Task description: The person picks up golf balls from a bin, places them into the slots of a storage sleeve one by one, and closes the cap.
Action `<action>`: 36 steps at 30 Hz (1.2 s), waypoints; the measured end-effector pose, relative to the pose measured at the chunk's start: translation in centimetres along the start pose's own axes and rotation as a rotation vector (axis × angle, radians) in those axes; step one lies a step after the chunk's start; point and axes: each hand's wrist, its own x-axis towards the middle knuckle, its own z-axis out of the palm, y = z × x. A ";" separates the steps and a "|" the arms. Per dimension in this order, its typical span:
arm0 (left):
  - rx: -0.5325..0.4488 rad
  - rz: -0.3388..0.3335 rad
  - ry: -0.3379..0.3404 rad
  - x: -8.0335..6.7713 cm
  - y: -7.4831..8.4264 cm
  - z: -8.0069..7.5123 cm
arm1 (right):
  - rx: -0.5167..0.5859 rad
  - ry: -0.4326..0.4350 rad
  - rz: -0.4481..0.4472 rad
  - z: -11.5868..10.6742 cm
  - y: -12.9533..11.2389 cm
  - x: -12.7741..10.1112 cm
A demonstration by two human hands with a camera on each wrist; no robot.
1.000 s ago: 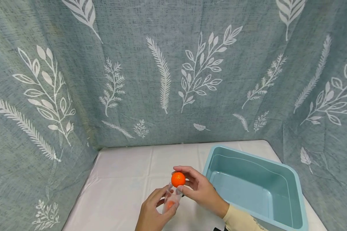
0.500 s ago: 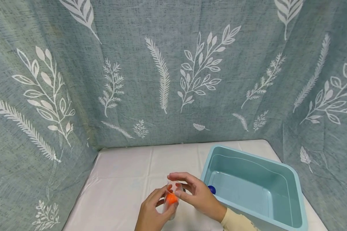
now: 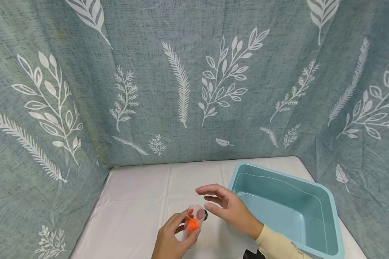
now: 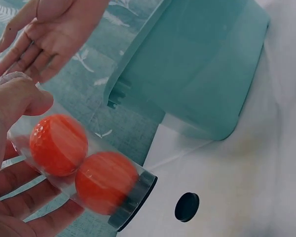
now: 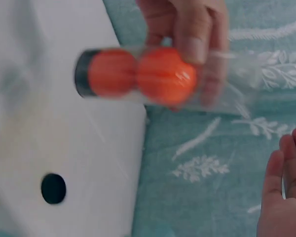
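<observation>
In the head view my left hand [image 3: 172,237] grips a clear tube [image 5: 239,94], thumb on one side and fingers on the other. Two orange balls sit inside it: a lower ball [image 4: 106,182] against the dark end cap [image 4: 135,202], and an upper ball [image 4: 59,144] touching it. The tube's other end is uncovered. My right hand [image 3: 236,212] hovers just right of that mouth, fingers extended and apart from the tube, holding nothing. A loose black cap [image 4: 187,207] lies on the table, partly hidden by the tube in the head view.
A teal plastic bin [image 3: 285,183] stands on the right side of the white-covered table [image 3: 139,201], close beside my right forearm. Leaf-patterned cloth [image 3: 149,90] hangs behind and along both sides. A black object [image 3: 253,254] shows by the right sleeve.
The orange ball from my right fingers has dropped into the tube, above the other. My right hand has then drawn back right, covering a blue ball seen in the bin half a second ago.
</observation>
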 end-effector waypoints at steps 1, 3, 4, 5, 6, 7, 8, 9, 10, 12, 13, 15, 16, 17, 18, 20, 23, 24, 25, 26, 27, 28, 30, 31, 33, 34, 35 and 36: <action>-0.002 0.005 0.002 0.0 0.0 0.0 | -0.001 0.004 -0.002 -0.4 -0.2 0.1; -0.008 0.008 0.005 -0.1 -0.1 0.1 | 0.008 0.014 -0.011 -1.2 -0.6 0.3; -0.008 0.010 0.004 -0.1 -0.1 0.1 | 0.015 0.019 -0.016 -1.6 -0.9 0.5; -0.008 0.009 0.001 -0.1 -0.1 0.1 | 0.015 0.024 -0.021 -2.1 -1.0 0.6; -0.006 0.008 -0.001 -0.2 -0.1 0.1 | 0.018 0.028 -0.022 -2.7 -1.2 0.7; -0.006 0.005 -0.003 -0.2 -0.1 0.1 | 0.024 0.030 -0.019 -3.2 -1.4 0.8; -0.005 0.002 -0.005 -0.2 -0.1 0.1 | 0.028 0.029 -0.015 -3.7 -1.6 0.8; -0.005 0.000 -0.006 -0.2 -0.2 0.1 | 0.024 0.031 -0.011 -4.4 -1.7 0.9; -0.004 0.000 -0.005 -0.2 -0.2 0.1 | 0.018 0.032 -0.007 -5.0 -1.8 0.9; -0.005 0.009 0.002 -0.2 -0.3 0.2 | 0.006 0.031 0.009 -6.4 -2.0 0.9; -0.007 0.018 0.007 -0.2 -0.4 0.2 | -0.007 0.031 0.016 -7.1 -2.0 0.8; -0.004 0.043 0.019 -0.2 -0.5 0.2 | -0.038 0.036 0.043 -8.4 -2.0 0.7; -0.002 0.053 0.025 -0.2 -0.5 0.2 | -0.051 0.033 0.064 -8.9 -1.9 0.6; 0.001 0.063 0.028 -0.2 -0.6 0.1 | -0.065 0.031 0.082 -9.5 -1.8 0.5; 0.000 0.070 0.029 -0.2 -0.6 0.1 | -0.075 0.027 0.102 -10.0 -1.6 0.3; -0.005 0.076 0.032 -0.3 -0.7 0.2 | -0.090 0.022 0.140 -10.8 -1.1 0.0; -0.015 0.074 0.034 -0.3 -0.9 0.2 | -0.110 0.012 0.172 -11.8 -0.1 -0.6; -0.017 0.072 0.035 -0.4 -1.0 0.2 | -0.114 0.010 0.181 -12.1 0.3 -0.8; -0.015 0.070 0.037 -0.4 -1.0 0.2 | -0.120 0.008 0.185 -12.4 0.6 -1.0; -0.012 0.068 0.039 -0.4 -1.0 0.2 | -0.126 0.007 0.189 -12.6 1.0 -1.2; -0.007 0.070 0.039 -0.3 -1.0 0.2 | -0.129 0.006 0.196 -12.8 1.3 -1.3; -0.002 0.072 0.038 -0.3 -1.0 0.1 | -0.131 0.003 0.198 -13.1 1.6 -1.4; 0.002 0.076 0.040 -0.3 -1.1 0.1 | -0.138 0.003 0.216 -13.5 2.3 -1.5; 0.001 0.079 0.041 -0.3 -1.1 0.1 | -0.141 0.002 0.229 -13.7 2.6 -1.6; 0.001 0.084 0.045 -0.3 -1.1 0.1 | -0.144 -0.005 0.264 -14.0 3.3 -1.8; -0.004 0.083 0.046 -0.3 -1.2 0.1 | -0.145 -0.012 0.281 -14.2 3.6 -1.9; -0.008 0.082 0.046 -0.4 -1.2 0.1 | -0.145 -0.019 0.302 -14.3 3.9 -2.1; -0.010 0.081 0.045 -0.4 -1.2 0.1 | -0.147 -0.029 0.318 -14.4 4.3 -2.2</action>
